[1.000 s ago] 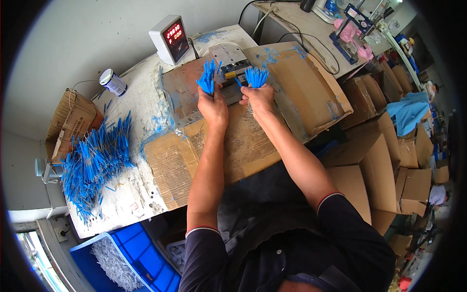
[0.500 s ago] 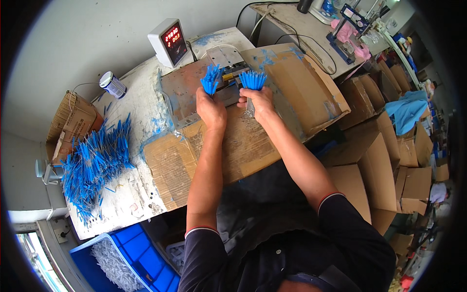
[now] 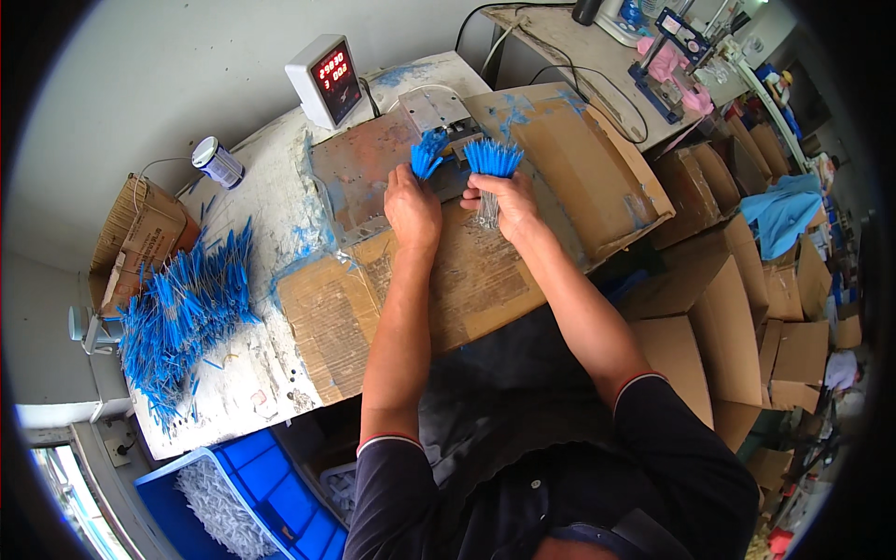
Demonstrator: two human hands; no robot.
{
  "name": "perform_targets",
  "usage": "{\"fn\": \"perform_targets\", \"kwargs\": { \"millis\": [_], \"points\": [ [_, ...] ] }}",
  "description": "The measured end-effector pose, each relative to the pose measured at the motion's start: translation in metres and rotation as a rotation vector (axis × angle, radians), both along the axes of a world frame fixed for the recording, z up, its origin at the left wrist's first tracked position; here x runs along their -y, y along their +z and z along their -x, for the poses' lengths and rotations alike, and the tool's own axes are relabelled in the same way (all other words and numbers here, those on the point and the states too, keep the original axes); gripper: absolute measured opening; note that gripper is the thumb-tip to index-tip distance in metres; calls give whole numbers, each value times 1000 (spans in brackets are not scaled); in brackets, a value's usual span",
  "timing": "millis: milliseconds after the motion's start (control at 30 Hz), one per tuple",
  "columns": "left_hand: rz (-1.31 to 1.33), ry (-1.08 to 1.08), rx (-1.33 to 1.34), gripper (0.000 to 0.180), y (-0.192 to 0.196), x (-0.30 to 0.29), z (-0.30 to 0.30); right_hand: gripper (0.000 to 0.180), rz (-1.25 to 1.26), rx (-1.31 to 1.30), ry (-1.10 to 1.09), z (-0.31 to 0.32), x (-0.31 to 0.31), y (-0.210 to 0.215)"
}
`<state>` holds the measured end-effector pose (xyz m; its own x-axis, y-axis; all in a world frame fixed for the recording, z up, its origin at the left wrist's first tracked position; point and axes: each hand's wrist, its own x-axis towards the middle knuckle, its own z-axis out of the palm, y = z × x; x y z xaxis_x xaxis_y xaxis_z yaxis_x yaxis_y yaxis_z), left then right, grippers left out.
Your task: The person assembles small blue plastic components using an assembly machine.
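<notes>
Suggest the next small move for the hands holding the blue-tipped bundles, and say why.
Probably lower the right hand's bundle toward the metal block. Both the left hand and right hand grip fanned blue-tipped bundles just in front of it, the left bundle being closer.

Matt brown cardboard sheets (image 3: 485, 280) cover a rough, blue-stained white table (image 3: 271, 215).

The left hand (image 3: 413, 207) covers the lower ends of its blue-tipped bundle (image 3: 429, 152), so its grip cannot be read. The right hand (image 3: 504, 203) hides the middle of the second bundle (image 3: 492, 157). Both hands mask the small metal device (image 3: 448, 173) between them. The blue crate (image 3: 201, 504) is cut by the dark rim.
</notes>
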<state>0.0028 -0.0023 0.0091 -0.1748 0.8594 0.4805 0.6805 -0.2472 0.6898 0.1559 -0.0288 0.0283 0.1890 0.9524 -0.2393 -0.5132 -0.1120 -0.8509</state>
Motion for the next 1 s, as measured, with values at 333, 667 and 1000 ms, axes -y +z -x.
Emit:
{"fn": "perform_targets", "kwargs": {
  "millis": [333,667,1000],
  "points": [
    [50,-40,-170,23,2,2,-1,16,77,107,-108,-1,2,3],
    [193,-174,571,15,5,1,-4,9,82,195,-5,17,3,6],
    [75,-219,643,18,6,2,-4,8,19,231,54,24,8,10]
  ]
}}
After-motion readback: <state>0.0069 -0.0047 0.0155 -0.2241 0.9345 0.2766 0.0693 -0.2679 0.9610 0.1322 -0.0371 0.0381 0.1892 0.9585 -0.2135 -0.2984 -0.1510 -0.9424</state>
